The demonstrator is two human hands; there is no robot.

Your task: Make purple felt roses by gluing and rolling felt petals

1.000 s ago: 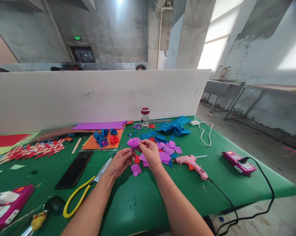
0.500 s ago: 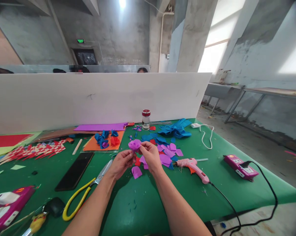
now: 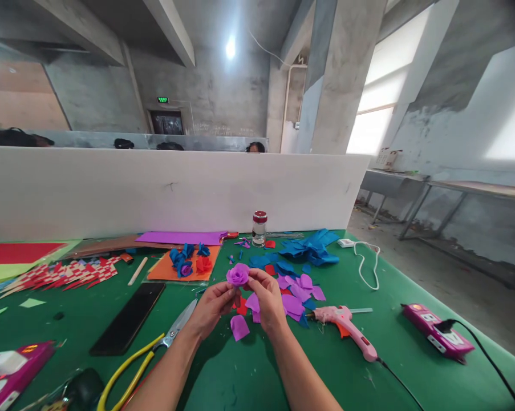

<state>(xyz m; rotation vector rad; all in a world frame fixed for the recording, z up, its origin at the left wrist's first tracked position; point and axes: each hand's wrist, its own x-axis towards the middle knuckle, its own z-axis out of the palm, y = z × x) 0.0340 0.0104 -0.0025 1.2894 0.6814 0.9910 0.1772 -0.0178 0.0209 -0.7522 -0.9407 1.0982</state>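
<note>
A purple felt flower (image 3: 238, 274) is held up over the green table (image 3: 317, 371) between both my hands. My left hand (image 3: 212, 309) pinches it from below and the left. From the right, my right hand (image 3: 267, 301) closes its fingertips on the petals. Loose purple petals (image 3: 297, 288) lie just right of my hands, and one more purple petal (image 3: 239, 327) sits under them. A pink glue gun (image 3: 347, 329) lies on the table to the right of my right hand.
Yellow-handled scissors (image 3: 146, 359) and a black phone (image 3: 129, 318) lie left of my hands. Finished blue and red flowers (image 3: 191, 260) rest on an orange sheet (image 3: 163, 270). A small jar (image 3: 259, 228) stands before the white partition (image 3: 154, 188). Blue scraps (image 3: 311, 249) lie at the back right.
The view has tilted upward, so the table and hands sit lower in the picture. Both hands still hold the purple flower, now turned to show its open face.
</note>
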